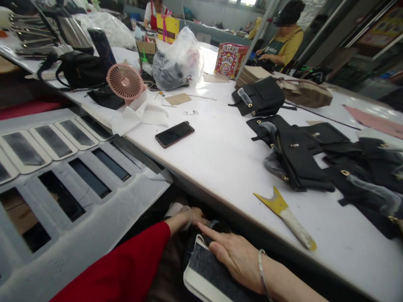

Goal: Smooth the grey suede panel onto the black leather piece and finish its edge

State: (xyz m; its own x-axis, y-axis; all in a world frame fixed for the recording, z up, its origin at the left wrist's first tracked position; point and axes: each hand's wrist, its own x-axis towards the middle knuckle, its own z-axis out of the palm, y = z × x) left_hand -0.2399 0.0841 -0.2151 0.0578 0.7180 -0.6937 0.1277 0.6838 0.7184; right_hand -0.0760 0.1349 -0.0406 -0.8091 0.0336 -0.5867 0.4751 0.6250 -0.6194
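My right hand (236,256) lies over a white panel with a dark grey strip (201,272), low in the view. Its thumb is bent onto the strip and its index finger stretches forward past the panel's top edge; the other fingers are hidden. Just beyond, below the table's edge, is my left hand (197,216), close to the right fingertip. Its fingers are mostly out of sight beside dark material and a bit of clear plastic (214,223), so its grip does not show.
Similar panels (53,140) lie in a row on a grey rack (103,226) at left. On the white table (214,163) are a phone (174,134), a pink fan (126,82), a yellow-ended scraper (286,216) and several black bags (296,151). Two people sit farther back.
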